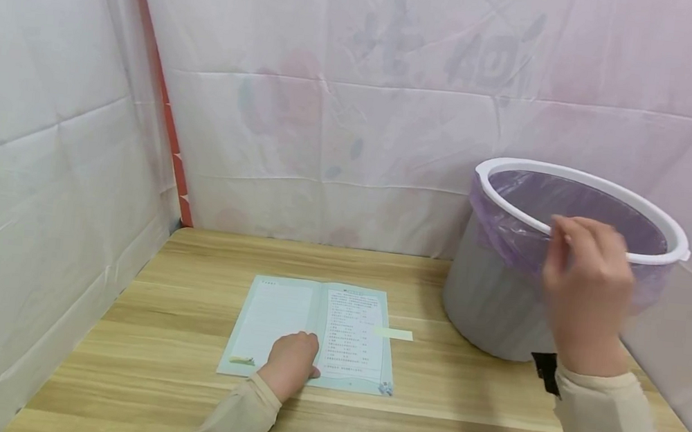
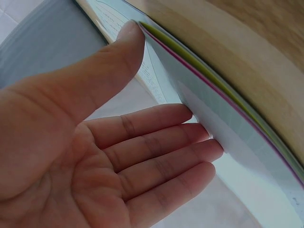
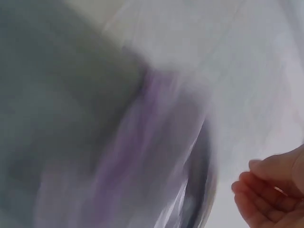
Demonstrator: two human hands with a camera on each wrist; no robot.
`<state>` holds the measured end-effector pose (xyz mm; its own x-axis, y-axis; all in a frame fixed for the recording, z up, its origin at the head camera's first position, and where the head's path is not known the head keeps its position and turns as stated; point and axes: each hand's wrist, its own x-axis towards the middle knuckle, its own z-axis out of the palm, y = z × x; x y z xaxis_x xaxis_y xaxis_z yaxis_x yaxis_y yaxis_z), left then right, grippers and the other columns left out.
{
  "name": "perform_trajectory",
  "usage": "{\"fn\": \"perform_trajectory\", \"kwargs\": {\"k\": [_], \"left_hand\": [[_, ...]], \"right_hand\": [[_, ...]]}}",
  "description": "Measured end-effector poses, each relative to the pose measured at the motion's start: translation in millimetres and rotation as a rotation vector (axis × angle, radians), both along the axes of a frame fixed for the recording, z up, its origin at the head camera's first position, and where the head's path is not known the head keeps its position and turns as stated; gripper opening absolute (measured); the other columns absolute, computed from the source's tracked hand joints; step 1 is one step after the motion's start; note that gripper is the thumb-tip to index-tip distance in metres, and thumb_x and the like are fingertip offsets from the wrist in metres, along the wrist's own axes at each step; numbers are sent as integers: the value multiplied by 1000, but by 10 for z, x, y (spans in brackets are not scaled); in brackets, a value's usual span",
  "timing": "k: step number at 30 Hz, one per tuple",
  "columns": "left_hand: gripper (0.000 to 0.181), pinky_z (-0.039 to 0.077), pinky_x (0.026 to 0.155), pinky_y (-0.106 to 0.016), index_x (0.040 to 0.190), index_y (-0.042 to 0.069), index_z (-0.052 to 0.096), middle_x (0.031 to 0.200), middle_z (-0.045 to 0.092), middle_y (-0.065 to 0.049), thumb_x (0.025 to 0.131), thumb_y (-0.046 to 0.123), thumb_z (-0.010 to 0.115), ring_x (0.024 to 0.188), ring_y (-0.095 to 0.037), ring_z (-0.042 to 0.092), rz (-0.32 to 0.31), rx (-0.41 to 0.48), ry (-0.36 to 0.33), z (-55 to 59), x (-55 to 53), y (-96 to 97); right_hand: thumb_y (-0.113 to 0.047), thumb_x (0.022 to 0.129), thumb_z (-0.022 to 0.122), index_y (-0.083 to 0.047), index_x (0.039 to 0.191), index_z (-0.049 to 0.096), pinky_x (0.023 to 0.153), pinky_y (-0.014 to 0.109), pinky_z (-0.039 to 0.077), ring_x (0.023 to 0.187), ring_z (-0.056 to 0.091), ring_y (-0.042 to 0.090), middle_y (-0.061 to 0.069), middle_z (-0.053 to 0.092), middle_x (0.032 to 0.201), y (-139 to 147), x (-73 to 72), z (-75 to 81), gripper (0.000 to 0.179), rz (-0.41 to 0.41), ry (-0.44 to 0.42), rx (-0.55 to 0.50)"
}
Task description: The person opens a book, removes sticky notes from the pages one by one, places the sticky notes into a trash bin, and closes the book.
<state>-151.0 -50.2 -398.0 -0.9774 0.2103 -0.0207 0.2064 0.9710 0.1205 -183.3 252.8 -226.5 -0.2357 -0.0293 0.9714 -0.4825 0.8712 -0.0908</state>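
Observation:
An open booklet (image 1: pixel 280 310) with pale green page borders lies on the wooden table. My left hand (image 1: pixel 291 364) rests at its lower middle. In the left wrist view, the thumb presses on the near edge of the pages, and the nearly straight fingers (image 2: pixel 156 142) touch the page. A pale yellow-green strip (image 1: pixel 400 334) sticks out from the right page. My right hand (image 1: pixel 591 295), blurred, is raised in front of the grey bin's (image 1: pixel 489 292) rim. Its fingers are curled towards the thumb in the right wrist view, and nothing shows between them.
The bin stands at the table's right, with a white ring (image 1: pixel 575 174) round its top and a purple bag (image 1: pixel 506 242) folded over the rim. White sheets (image 1: pixel 390 144) hang behind and at both sides of the wooden table (image 1: pixel 178 394).

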Motion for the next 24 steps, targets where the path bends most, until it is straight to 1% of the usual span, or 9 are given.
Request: {"fn": "perform_trajectory", "kwargs": {"k": [2,4,6,8,12,14,16,18,24], "left_hand": [[36,54,58,-31,79,2,60,67,58,-8,71,28,84,61,-19,61,-1,-1,0,5,2,-2],[36,54,58,-31,80,2,61,67,58,-7,71,28,83,61,-18,60,-5,-1,-2,7,3,-4],[36,53,58,-31,81,2,61,66,57,-7,71,28,83,60,-18,59,-10,2,-3,8,4,-5],[36,53,57,-31,81,2,61,66,57,-7,71,28,83,59,-17,58,-14,4,-1,5,6,-8],[35,53,57,-31,81,2,61,67,57,-7,71,27,84,60,-17,58,-10,9,-1,5,7,-14],[35,53,58,-31,81,2,62,67,57,-7,71,27,84,60,-17,58,-5,12,-6,11,5,-12],[35,53,58,-31,81,2,61,67,57,-7,71,27,84,60,-17,58,-3,14,-8,15,8,-10],[35,53,58,-31,81,1,62,67,57,-7,71,27,84,60,-17,58,-3,13,-10,23,8,-4],[36,53,57,-31,81,2,62,67,58,-7,70,28,84,61,-19,60,-10,-4,5,28,20,0]], "right_hand": [[9,86,61,9,95,67,83,35,46,85,58,42,24,65,90,-119,-15,-140,11,122,-21,66],[15,76,66,6,92,68,86,26,46,83,60,37,19,66,89,-227,-57,-338,19,272,-88,148],[18,70,69,3,91,69,84,19,47,82,63,29,13,67,89,-316,-108,-581,26,391,-244,229],[17,70,71,1,90,69,77,23,52,79,64,24,10,67,87,-385,-169,-832,26,471,-475,264],[9,79,70,4,95,68,69,32,54,78,62,20,9,66,89,-459,-280,-1248,17,414,-986,282],[7,81,69,6,98,65,69,35,53,80,60,21,12,65,90,-475,-330,-1391,18,370,-1154,282],[6,79,70,6,98,63,70,36,51,80,59,22,13,64,90,-489,-380,-1497,20,347,-1228,299],[7,77,72,5,96,62,69,37,50,78,57,22,12,62,88,-499,-414,-1571,22,338,-1262,318],[7,74,76,1,90,59,65,33,47,71,50,17,5,55,80,-513,-454,-1661,24,341,-1279,336]]}}
